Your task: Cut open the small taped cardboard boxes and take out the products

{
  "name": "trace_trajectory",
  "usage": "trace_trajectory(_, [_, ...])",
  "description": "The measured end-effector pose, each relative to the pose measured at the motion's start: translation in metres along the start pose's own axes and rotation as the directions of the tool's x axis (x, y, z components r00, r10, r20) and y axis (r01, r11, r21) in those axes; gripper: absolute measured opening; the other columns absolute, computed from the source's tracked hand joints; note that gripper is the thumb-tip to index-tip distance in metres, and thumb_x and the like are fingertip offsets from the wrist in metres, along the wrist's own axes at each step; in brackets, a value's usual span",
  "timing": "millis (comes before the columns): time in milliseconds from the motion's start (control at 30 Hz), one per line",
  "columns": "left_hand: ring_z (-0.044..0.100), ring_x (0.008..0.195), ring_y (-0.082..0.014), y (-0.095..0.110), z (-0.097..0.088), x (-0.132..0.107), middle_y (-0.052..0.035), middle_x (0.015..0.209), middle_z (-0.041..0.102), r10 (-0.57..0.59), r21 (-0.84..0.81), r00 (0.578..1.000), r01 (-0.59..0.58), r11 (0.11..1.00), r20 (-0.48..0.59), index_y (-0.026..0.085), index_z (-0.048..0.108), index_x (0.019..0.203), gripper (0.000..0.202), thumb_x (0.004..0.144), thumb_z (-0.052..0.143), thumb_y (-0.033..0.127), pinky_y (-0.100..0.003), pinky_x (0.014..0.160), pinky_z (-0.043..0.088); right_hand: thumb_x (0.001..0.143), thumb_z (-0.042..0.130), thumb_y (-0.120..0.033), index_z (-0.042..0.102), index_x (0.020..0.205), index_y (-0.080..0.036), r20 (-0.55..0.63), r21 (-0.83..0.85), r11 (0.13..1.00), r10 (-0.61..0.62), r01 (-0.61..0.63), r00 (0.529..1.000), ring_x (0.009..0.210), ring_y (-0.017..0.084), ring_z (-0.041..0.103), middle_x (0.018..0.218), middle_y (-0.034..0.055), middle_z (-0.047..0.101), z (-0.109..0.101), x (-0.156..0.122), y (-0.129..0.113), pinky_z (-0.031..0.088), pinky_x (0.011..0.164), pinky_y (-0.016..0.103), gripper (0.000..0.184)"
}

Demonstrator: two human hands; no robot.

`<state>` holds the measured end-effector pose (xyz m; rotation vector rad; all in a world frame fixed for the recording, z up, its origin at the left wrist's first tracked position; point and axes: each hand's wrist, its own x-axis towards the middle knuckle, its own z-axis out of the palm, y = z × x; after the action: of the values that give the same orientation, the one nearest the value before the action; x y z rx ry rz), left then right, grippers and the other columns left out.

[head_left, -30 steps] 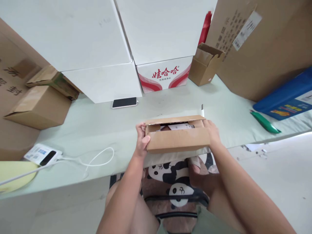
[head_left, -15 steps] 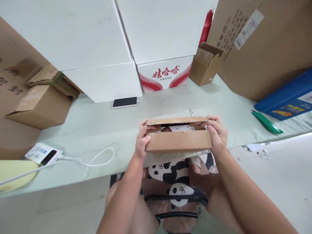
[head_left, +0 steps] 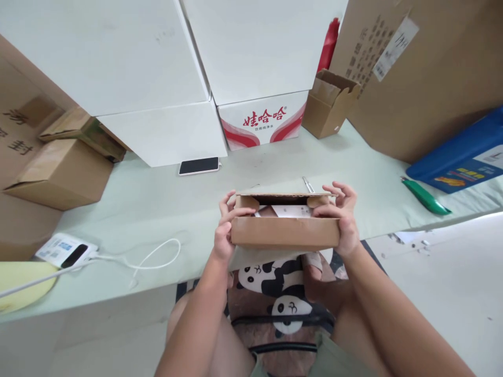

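A brown cardboard box (head_left: 285, 232) is held at the table's front edge, its lid flap raised so that the opening faces me. Inside lies white printed paper (head_left: 293, 211) beside something brown that I cannot make out. My left hand (head_left: 225, 228) grips the box's left end, with one finger reaching over the rim. At the right end, my right hand (head_left: 343, 217) holds the box with its thumb in front and fingers bent in at the opening. A thin silvery tool (head_left: 308, 184) lies on the table just behind the box, its kind unclear.
A phone (head_left: 198, 166) lies before stacked white boxes (head_left: 153, 133). Cardboard boxes (head_left: 63, 173) stand at the left, near a white cable (head_left: 157, 259). Rightward are a small open carton (head_left: 328, 107), a blue container (head_left: 463, 157) and a green-handled cutter (head_left: 426, 196).
The lid flap has been raised further, and the opening shows more of the white paper. Fingers of both hands have moved inward over the box's rim.
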<state>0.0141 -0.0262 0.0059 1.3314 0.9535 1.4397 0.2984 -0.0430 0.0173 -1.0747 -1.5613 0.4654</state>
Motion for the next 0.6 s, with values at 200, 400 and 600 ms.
trace_trajectory(200, [0.056,0.130,-0.0342,0.004,0.007,0.002,-0.0082,0.144,0.051,-0.045,-0.153,0.998,0.050,0.987,0.036,0.032,0.058,0.134,0.068,0.075,0.063,0.066,-0.045,0.101,0.058,0.093,0.018,-0.077,0.058,0.070,-0.020,-0.085,-0.022,0.999,-0.025,0.023,0.996,0.122,0.034,0.054,0.137,0.0088,0.035,0.005,-0.004,0.000,0.048,0.102,0.057,0.073])
trace_trajectory(400, [0.031,0.148,-0.0437,0.015,-0.005,0.004,-0.0088,0.154,0.035,0.056,0.208,0.989,-0.083,0.975,0.136,0.023,0.079,0.100,0.068,0.082,0.047,0.080,-0.056,0.124,0.038,0.092,0.027,-0.079,0.051,0.081,-0.022,-0.115,0.125,0.987,-0.087,0.102,0.990,0.121,0.032,0.057,0.136,0.0077,0.037,0.008,-0.004,0.003,0.046,0.104,0.057,0.062])
trace_trajectory(600, [0.049,0.126,-0.0375,0.026,-0.012,0.003,-0.0111,0.137,0.044,0.065,0.329,0.981,-0.124,0.936,0.184,0.024,0.075,0.088,0.067,0.082,0.046,0.084,-0.054,0.110,0.050,0.093,0.029,-0.077,0.052,0.081,-0.022,-0.076,0.191,0.977,-0.080,0.094,0.994,0.125,0.034,0.056,0.135,0.0075,0.039,0.011,-0.003,0.001,0.044,0.108,0.061,0.061])
